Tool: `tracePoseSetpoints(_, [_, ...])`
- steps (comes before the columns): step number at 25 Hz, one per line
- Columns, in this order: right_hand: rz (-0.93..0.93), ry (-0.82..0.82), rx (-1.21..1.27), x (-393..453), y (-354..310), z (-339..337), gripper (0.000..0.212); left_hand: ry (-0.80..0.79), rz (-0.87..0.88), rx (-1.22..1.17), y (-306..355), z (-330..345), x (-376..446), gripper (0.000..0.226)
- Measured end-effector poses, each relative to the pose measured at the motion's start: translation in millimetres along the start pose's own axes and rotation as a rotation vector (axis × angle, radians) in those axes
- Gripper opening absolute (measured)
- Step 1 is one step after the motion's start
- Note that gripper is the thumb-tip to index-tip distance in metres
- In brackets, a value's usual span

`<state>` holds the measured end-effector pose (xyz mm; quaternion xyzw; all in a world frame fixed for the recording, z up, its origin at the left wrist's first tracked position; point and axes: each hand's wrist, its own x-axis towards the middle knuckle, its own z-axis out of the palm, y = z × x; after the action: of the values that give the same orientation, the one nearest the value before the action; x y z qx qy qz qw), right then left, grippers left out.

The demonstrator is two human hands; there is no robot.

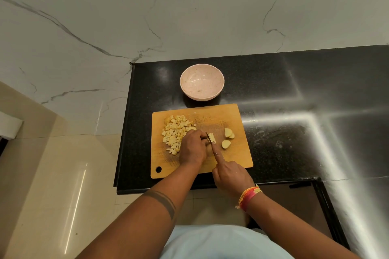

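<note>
A wooden cutting board (237, 160) lies on the black counter. On its left part sits a pile of diced pale potato pieces (175, 133). My left hand (192, 150) is curled over a small potato strip (213, 137) at the board's middle and holds it down. My right hand (231, 176) grips a knife (209, 137), index finger stretched along the blade's spine, the blade standing against the strip beside my left fingers. The knife handle is hidden in my fist. Three larger potato chunks (228, 132) lie to the right of the blade.
A pale pink bowl (188, 84) stands just behind the board, almost empty. The black granite counter (294, 94) runs on to the right. A marble wall (189, 17) rises behind it. The counter's left edge drops to a tiled floor (63, 164).
</note>
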<state>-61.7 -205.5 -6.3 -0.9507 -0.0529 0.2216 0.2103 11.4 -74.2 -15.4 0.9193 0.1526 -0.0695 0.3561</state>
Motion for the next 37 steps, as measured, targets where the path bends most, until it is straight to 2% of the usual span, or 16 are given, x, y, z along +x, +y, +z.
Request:
tracePoseSetpoints(8, [-0.024, -0.033, -0.007, -30, 17, 8, 0.081, 0.005, 0.0, -0.019, 2, 0, -3, 0.009])
tracePoseSetpoints(13, [-0.016, 0.085, 0.077, -35, 22, -3, 0.082, -0.018, 0.019, 0.009, 6, 0, -11, 0.021])
tracePoseSetpoints(15, [0.015, 0.12, 0.097, -30, 24, -10, 0.08, -0.043, 0.045, 0.055, 10, 2, -11, 0.033])
tracePoseSetpoints(18, [0.027, 0.118, 0.099, -23, 20, -16, 0.08, -0.092, 0.127, 0.191, 14, 3, -8, 0.046])
tracePoseSetpoints(22, [0.035, 0.087, 0.1, -15, 15, -19, 0.077, -0.189, 0.287, 0.343, 17, -3, 1, 0.038])
tracePoseSetpoints(27, [0.045, 0.054, 0.104, -11, 12, -12, 0.077, -0.261, 0.401, 0.358, 20, -17, 9, 0.039])
tracePoseSetpoints(31, [0.038, 0.057, 0.123, -12, 11, -5, 0.078, -0.202, 0.334, 0.278, 4, -16, 8, 0.045])
tracePoseSetpoints(37, [0.027, 0.067, 0.134, -13, 7, -2, 0.079, -0.161, 0.259, 0.227, 0, -10, 7, 0.038])
